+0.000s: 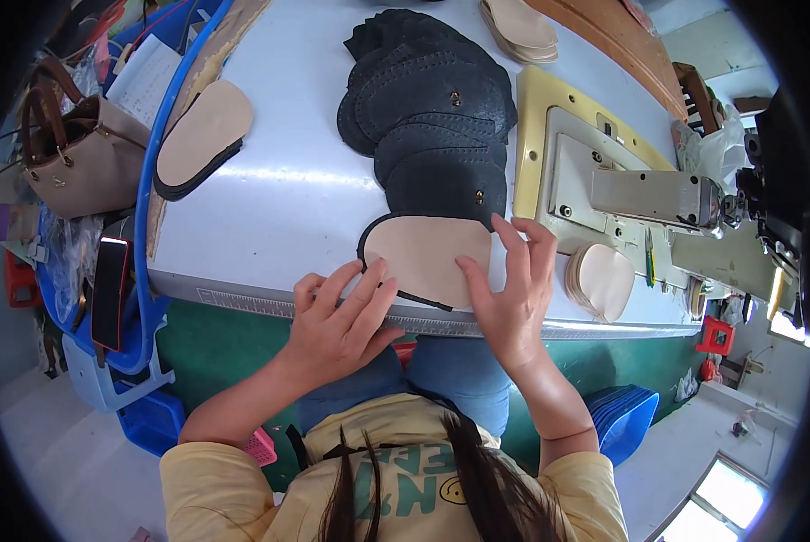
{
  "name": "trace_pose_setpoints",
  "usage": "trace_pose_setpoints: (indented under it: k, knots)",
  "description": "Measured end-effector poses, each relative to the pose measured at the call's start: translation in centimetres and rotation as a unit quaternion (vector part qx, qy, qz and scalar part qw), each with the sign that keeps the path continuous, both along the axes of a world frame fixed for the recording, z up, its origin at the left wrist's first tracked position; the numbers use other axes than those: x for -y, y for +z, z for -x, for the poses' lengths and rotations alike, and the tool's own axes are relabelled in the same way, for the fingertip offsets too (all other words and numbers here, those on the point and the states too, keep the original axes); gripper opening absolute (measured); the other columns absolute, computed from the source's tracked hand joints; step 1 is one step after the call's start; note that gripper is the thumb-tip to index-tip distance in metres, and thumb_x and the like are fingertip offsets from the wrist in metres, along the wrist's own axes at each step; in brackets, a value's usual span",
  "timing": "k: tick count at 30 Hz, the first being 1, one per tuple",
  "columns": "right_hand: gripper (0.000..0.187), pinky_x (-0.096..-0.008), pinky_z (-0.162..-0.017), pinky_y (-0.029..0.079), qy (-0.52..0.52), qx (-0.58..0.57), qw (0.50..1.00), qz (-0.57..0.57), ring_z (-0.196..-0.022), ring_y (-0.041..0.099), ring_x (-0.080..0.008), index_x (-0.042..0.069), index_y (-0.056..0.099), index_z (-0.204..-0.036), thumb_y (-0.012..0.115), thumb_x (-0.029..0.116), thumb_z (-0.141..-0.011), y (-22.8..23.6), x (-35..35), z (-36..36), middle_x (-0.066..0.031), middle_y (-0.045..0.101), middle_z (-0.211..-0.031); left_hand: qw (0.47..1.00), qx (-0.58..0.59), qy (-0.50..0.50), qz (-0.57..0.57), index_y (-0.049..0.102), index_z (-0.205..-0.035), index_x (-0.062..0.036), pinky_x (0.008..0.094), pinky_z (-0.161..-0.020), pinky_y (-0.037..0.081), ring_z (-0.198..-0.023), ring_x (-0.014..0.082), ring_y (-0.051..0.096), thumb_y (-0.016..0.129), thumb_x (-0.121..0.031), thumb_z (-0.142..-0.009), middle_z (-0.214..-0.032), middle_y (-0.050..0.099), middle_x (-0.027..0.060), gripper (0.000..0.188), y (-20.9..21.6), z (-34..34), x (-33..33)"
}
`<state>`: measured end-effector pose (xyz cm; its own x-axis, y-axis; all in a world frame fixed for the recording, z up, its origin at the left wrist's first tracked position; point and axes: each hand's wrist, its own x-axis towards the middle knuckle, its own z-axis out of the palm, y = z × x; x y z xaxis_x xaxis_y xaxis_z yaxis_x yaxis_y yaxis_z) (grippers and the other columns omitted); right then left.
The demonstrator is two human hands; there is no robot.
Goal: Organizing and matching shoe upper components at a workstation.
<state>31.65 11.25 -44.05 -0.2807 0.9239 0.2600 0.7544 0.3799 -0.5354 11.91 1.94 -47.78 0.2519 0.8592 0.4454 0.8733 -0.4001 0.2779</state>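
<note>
In front of me at the table's near edge lies a flat beige piece (pixel 427 251) with rounded ends, on top of a black piece whose dark border shows along its left and lower sides. My left hand (pixel 343 318) has its fingers spread, their tips touching the lower left edge of the pieces. At the other end, my right hand (pixel 518 289) rests its thumb on the beige surface, with its fingers stretched out past the right edge. Just beyond is an overlapping pile of black stitched pieces (pixel 432 86) with small brass-coloured fittings.
A sewing machine (pixel 653 194) stands on the right, beside a stack of beige pieces (pixel 603 280). More beige pieces (pixel 522 27) lie at the back. A beige-and-black stack (pixel 204 135) sits left, near a blue-rimmed container (pixel 145 208) with a handbag (pixel 88 149) and phone (pixel 110 294).
</note>
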Motion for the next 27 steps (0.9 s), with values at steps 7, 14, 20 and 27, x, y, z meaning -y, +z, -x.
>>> trace_pose_setpoints:
  k: [7, 14, 20, 27]
  knots:
    - [0.042, -0.0441, -0.102, 0.037, 0.230, 0.096, 0.967, -0.047, -0.120, 0.051, -0.0285, 0.003, 0.061, -0.111, 0.073, 0.011, -0.071, -0.1, 2.6, -2.4, -0.0124, 0.057, -0.125, 0.998, -0.043, 0.001, 0.036, 0.058, -0.116, -0.0063, 0.0481, -0.089, 0.033, -0.109, 0.0303, 0.047, 0.072, -0.034, -0.072, -0.121, 0.049, 0.0120, 0.053, 2.0, -0.8, -1.7]
    - [0.034, -0.0425, -0.088, 0.046, 0.104, -0.007, 0.995, -0.011, -0.098, 0.060, -0.0327, 0.001, 0.065, -0.100, 0.071, -0.004, -0.066, 2.9, 2.3, -9.5, -0.0154, 0.063, -0.103, 0.984, 0.040, 0.055, 0.164, 0.050, -0.111, 0.0008, 0.0412, -0.080, 0.041, -0.098, 0.0321, 0.048, 0.083, -0.025, -0.059, -0.109, 0.047, 0.0166, 0.067, 5.0, -1.2, -5.9]
    - [0.027, -0.0375, -0.089, 0.044, -0.054, 0.117, 0.988, -0.082, -0.103, 0.056, -0.0321, -0.001, 0.060, -0.109, 0.059, 0.000, -0.082, 2.9, -3.3, -17.2, -0.0145, 0.057, -0.112, 0.985, 0.041, 0.056, 0.160, 0.050, -0.106, -0.0012, 0.0378, -0.077, 0.041, -0.089, 0.0277, 0.048, 0.086, -0.027, -0.048, -0.094, 0.049, 0.0118, 0.073, 4.9, -1.1, -7.3]
    - [0.024, -0.0407, -0.084, 0.047, -0.038, 0.137, 0.980, -0.137, -0.095, 0.058, -0.0352, -0.003, 0.060, -0.107, 0.057, -0.001, -0.083, 1.8, -3.6, -17.2, -0.0172, 0.061, -0.103, 0.932, 0.266, 0.052, 0.240, 0.047, -0.095, -0.0036, 0.0295, -0.074, 0.043, -0.082, 0.0199, 0.052, 0.077, -0.008, -0.068, -0.088, 0.053, 0.0105, 0.041, 4.3, -0.6, -7.1]
